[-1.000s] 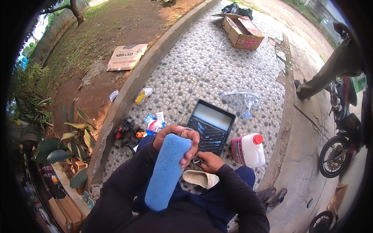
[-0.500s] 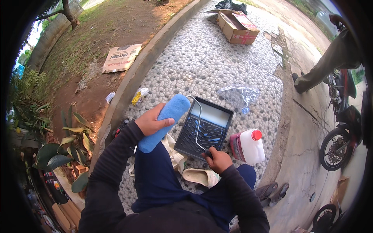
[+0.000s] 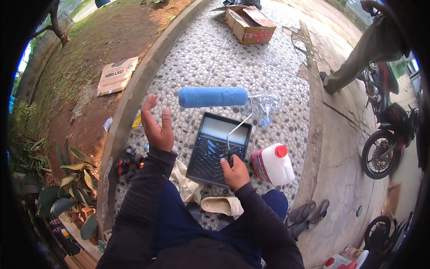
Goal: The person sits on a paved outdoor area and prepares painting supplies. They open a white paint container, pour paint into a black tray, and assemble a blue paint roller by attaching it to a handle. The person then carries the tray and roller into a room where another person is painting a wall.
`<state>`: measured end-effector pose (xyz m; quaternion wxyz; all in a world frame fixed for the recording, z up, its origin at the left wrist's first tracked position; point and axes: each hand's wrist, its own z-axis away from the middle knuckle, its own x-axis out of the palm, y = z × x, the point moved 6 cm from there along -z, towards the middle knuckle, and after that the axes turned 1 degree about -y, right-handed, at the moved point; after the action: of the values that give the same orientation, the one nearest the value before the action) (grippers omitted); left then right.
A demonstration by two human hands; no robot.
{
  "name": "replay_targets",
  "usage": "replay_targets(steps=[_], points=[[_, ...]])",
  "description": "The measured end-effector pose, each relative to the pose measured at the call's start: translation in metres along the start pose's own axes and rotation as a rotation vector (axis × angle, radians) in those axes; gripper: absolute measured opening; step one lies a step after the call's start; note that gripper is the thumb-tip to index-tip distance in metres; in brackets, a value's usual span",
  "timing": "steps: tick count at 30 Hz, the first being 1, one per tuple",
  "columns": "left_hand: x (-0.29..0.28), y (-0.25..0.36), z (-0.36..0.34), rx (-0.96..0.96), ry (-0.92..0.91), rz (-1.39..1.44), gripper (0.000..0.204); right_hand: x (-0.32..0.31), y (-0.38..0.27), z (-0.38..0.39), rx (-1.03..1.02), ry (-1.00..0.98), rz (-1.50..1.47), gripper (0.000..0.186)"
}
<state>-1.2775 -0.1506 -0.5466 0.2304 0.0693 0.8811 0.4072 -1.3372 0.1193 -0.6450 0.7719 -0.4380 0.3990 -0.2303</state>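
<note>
My right hand [image 3: 236,173] is wrapped round the dark handle of a paint roller. The roller's fluffy blue sleeve [image 3: 212,97] lies level in the air, its bent wire frame [image 3: 244,121] running down to the handle. My left hand [image 3: 157,123] is off to the left of the sleeve, fingers apart and holding nothing. Below the roller, a black paint tray [image 3: 193,158] rests on the pebbled tiles, white liquid in its far well and blue smears on its ridged slope. Right of the tray stands a white jug [image 3: 274,165] with a red cap.
A clear plastic bottle or wrapper [image 3: 268,107] lies behind the jug. Near my feet are a pale cloth [image 3: 183,181] and a cream clog [image 3: 221,205]. A cardboard box [image 3: 251,29] sits far ahead. At right are a standing person's leg [image 3: 360,60] and a motorcycle [image 3: 383,134].
My left hand has let go of the blue sleeve and moved left, opening. The roller has swung up and right to lie level beyond the tray. My view has shifted slightly.
</note>
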Motion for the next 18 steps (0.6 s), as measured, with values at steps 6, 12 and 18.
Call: replay_targets(steps=[6, 12, 18], points=[[0.098, -0.229, 0.140, -0.829, -0.532, -0.333, 0.043, -0.006, 0.088, -0.070, 0.077, 0.311, 0.156, 0.041], [0.112, -0.305, 0.213, -0.960, -0.651, -0.320, 0.054, 0.003, 0.201, -0.078, 0.061, 0.472, 0.153, 0.046], [0.132, -0.352, 0.246, -0.663, -0.779, -0.301, 0.063, 0.029, 0.204, -0.098, 0.148, 0.295, 0.045, 0.038]])
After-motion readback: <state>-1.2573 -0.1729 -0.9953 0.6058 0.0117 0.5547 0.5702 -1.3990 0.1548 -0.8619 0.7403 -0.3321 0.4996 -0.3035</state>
